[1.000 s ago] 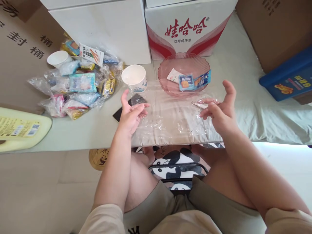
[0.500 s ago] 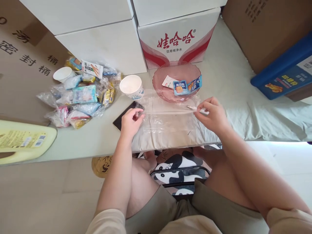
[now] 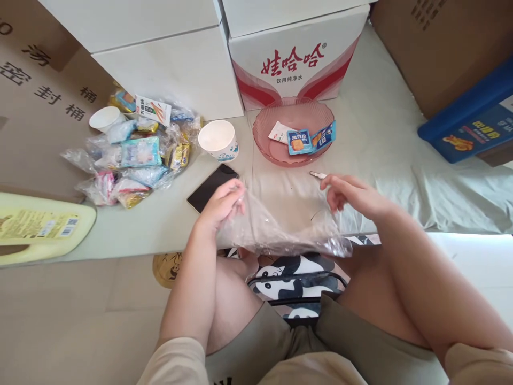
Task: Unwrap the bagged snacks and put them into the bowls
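Note:
A clear plastic bag [image 3: 276, 230] droops between my hands over the front edge of the cloth-covered surface. My left hand [image 3: 227, 200] pinches its upper left corner, close beside a dark phone [image 3: 208, 187] lying flat. The curled fingers of my right hand [image 3: 347, 193] are at the bag's right edge; their grip is partly hidden. Just beyond them lies a slim white tool [image 3: 318, 175] with a metal tip, partly covered by that hand. Behind, a pink ribbed bowl [image 3: 264, 145] contains blue snack packets [image 3: 300, 142] and a white packet [image 3: 280, 132].
A paper cup [image 3: 218, 140] stands left of the bowl. Farther left are a heap of wrapped snacks [image 3: 140, 152], another white cup [image 3: 106, 118] and a yellow jug [image 3: 44, 227]. White boxes [image 3: 296, 64] line the back; a blue box [image 3: 465, 133] is at right.
The bag, stretched flat across the surface before, has been drawn toward me and now hangs over the front edge. Both hands have come slightly nearer. The bowl and packets stay put.

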The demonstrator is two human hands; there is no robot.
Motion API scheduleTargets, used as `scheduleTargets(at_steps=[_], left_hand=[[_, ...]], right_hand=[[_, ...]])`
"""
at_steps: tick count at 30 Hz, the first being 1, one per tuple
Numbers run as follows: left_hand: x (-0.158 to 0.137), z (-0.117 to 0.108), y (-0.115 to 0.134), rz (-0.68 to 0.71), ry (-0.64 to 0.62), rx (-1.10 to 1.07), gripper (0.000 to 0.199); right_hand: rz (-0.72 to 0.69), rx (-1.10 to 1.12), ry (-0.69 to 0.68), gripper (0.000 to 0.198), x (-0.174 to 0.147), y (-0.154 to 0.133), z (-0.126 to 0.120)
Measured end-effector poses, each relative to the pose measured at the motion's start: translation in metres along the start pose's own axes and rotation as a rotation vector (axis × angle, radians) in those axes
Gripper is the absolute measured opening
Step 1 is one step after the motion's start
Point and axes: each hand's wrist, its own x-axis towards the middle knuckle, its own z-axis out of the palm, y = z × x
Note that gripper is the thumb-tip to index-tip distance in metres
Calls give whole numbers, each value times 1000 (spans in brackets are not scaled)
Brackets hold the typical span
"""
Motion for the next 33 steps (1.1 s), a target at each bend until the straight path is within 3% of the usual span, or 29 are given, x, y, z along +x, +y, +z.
scheduleTargets(at_steps=[2, 3, 7, 9, 12, 14, 16, 20, 22, 25, 27, 31, 33], left_hand=[[0, 10, -1, -85, -144, 91, 28], [0, 15, -1, -96, -191, 123, 27], [-2, 27, 5, -95, -323, 70, 29], [-4, 24, 10, -62, -348, -74, 36], [-5, 16, 15, 60, -261, -293, 55], [-4, 14, 16, 146, -142, -376, 69], [-2, 15, 13, 175, -110, -422, 79], [2, 26, 2, 93, -336, -347, 74], [3, 31, -4, 39, -321, -220, 61], [3, 33, -6, -6, -235, -87, 43], [1, 31, -4, 6, -221, -134, 43], [-4, 23, 4, 98, -129, -373, 35], [-4, 20, 5, 120, -117, -408, 25]], right_hand=[[-105, -94, 208, 37, 8, 4, 13], [-155, -77, 194, 33, 10, 5, 23], [-222, 85, -244, 48, 12, 7, 68], [-166, 70, -432, 39, 10, 5, 83], [-121, 138, -545, 24, 10, 1, 94], [-139, 223, -453, 27, 11, -2, 96], [-152, 257, -308, 27, 14, -4, 97], [-143, 253, -48, 26, 20, -2, 101], [-143, 277, 28, 24, 23, 1, 101], [-163, 336, 74, 35, 26, 6, 100], [-188, 404, 80, 43, 26, 9, 98], [-226, 486, 73, 15, 23, 8, 94], [-234, 476, 65, 19, 21, 6, 91]])
